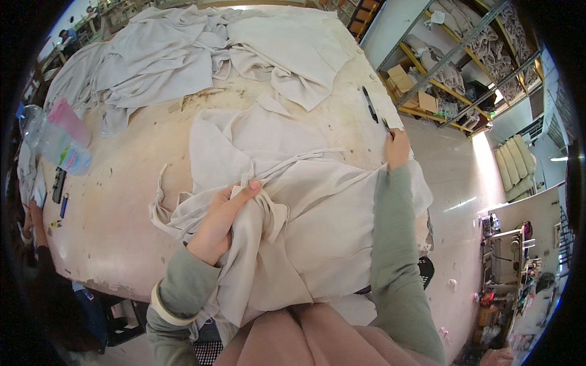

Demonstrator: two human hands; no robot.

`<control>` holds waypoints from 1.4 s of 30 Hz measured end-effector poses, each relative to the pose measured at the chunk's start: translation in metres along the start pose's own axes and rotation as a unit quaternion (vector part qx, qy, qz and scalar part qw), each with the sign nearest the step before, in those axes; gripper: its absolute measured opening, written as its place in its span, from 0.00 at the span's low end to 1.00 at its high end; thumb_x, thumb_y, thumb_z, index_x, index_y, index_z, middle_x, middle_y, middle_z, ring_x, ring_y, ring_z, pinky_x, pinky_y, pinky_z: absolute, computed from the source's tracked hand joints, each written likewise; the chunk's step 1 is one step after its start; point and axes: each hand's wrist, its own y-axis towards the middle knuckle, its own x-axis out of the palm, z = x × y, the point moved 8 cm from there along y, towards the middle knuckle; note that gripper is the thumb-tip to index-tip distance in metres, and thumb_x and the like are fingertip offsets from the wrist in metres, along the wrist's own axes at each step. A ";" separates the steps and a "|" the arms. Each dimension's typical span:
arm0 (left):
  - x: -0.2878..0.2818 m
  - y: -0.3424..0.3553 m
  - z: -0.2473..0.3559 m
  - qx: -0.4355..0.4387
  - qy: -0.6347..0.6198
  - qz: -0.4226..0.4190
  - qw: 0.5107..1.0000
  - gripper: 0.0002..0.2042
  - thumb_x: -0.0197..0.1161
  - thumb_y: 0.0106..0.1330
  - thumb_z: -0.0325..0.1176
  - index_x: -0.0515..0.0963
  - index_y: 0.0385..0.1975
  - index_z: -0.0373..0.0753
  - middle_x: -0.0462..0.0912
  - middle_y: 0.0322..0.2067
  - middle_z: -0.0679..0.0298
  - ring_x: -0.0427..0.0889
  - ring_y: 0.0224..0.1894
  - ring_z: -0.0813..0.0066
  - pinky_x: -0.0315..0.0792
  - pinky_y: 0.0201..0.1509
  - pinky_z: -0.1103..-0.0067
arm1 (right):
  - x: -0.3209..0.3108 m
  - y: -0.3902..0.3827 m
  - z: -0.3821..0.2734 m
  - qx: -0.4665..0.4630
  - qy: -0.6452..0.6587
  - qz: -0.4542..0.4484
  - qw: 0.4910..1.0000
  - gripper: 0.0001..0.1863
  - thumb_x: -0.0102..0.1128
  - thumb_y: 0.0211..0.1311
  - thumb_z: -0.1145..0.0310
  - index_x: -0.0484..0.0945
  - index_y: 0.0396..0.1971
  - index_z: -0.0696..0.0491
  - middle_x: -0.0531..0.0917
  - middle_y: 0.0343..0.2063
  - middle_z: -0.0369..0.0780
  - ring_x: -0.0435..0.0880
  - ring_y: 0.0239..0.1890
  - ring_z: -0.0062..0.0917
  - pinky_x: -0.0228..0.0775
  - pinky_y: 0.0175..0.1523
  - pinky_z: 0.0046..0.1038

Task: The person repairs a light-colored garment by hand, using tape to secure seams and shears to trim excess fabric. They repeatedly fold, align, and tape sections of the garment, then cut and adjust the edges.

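Observation:
A pale beige cloth garment [323, 207] with thin ties lies bunched over the near side of the table and hangs toward me. My left hand [220, 216] is closed on a gathered fold of it, thumb on top. At the table's right edge, my right hand [397, 148] has its fingers closed around a small dark pointed tool [386, 125]; its exact kind is too small to tell. Just beyond that hand lies a slim black tool [370, 104], flat on the tabletop.
More pale cloth [159, 58] is heaped across the far side of the worn table [122, 226]. A clear plastic bottle [67, 152] and a pink container [68, 119] stand at the left, near a blue pen [63, 206]. Another person's hand [35, 216] shows there. Shelving [452, 52] rises at right.

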 end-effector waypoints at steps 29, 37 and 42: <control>-0.007 -0.002 -0.016 -0.023 -0.049 0.013 0.998 0.08 0.64 0.61 0.32 0.77 0.35 0.35 0.78 0.27 0.70 0.72 0.27 0.89 0.64 0.28 0.89 | -0.119 -0.134 -0.282 -0.206 0.383 -0.178 0.883 0.14 0.70 0.46 0.72 0.80 0.35 0.53 0.80 0.25 0.37 0.79 0.23 0.28 0.68 0.28 0.26; -0.006 -0.002 -0.017 -0.030 -0.023 0.010 0.999 0.09 0.64 0.62 0.34 0.77 0.35 0.36 0.77 0.27 0.71 0.71 0.25 0.90 0.63 0.26 0.89 | -0.117 -0.135 -0.282 -0.187 0.382 -0.219 0.878 0.13 0.69 0.48 0.72 0.79 0.35 0.54 0.81 0.26 0.39 0.80 0.25 0.29 0.69 0.29 0.25; -0.005 -0.002 -0.018 -0.026 -0.018 0.000 1.000 0.10 0.64 0.62 0.35 0.77 0.36 0.36 0.77 0.27 0.72 0.70 0.25 0.91 0.63 0.27 0.90 | -0.108 -0.138 -0.277 -0.114 0.445 -0.256 0.851 0.11 0.68 0.50 0.73 0.80 0.34 0.56 0.82 0.28 0.41 0.82 0.28 0.26 0.72 0.32 0.23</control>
